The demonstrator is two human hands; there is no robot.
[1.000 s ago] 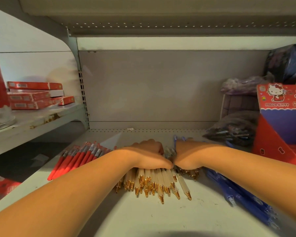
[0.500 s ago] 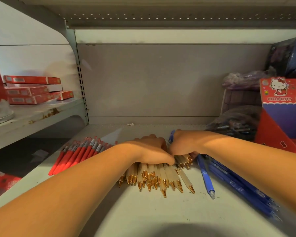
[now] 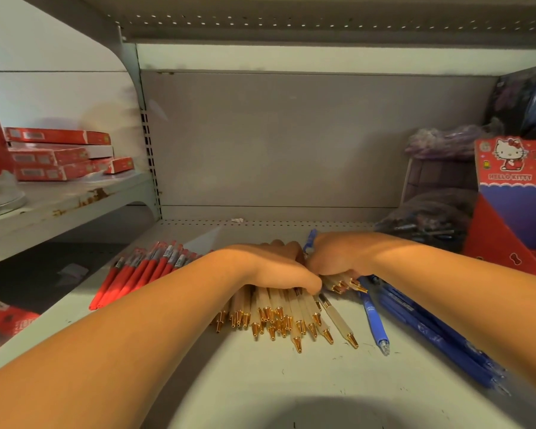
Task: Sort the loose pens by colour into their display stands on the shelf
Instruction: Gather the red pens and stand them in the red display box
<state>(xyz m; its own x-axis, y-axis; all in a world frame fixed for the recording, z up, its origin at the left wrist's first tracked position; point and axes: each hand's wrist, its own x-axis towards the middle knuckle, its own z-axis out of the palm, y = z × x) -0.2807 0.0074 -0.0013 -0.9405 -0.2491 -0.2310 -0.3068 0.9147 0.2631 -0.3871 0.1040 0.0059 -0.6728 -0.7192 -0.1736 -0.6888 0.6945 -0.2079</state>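
Both hands are down in the middle of the frame, right on the shelf (image 3: 260, 385). The left hand (image 3: 270, 267) lies palm-down over the cream pens (image 3: 279, 317), its fingers curled over the far side of the pile and its thumb pressed along the barrels. The gold tips fan out toward the bottom of the frame.

The right hand (image 3: 334, 258) touches the left at the thumbs. Its fingers are closed round a small clutch of those cream pens, whose gold tips poke out just beneath the palm. A single blue pen (image 3: 373, 317) runs out from under that hand, clear tip pointing to the lower right.

The red pens (image 3: 143, 270) lie in a neat row at centre left, beside the left forearm. The blue pens (image 3: 430, 329) lie side by side at lower right, partly under the right forearm.

At the right edge stands the Hello Kitty display stand (image 3: 514, 193), red and blue, well apart from the hands. Clear bags of pens (image 3: 430, 218) are heaped just left of it. A stack of red boxes (image 3: 59, 153) sits at upper left on the neighbouring shelf.
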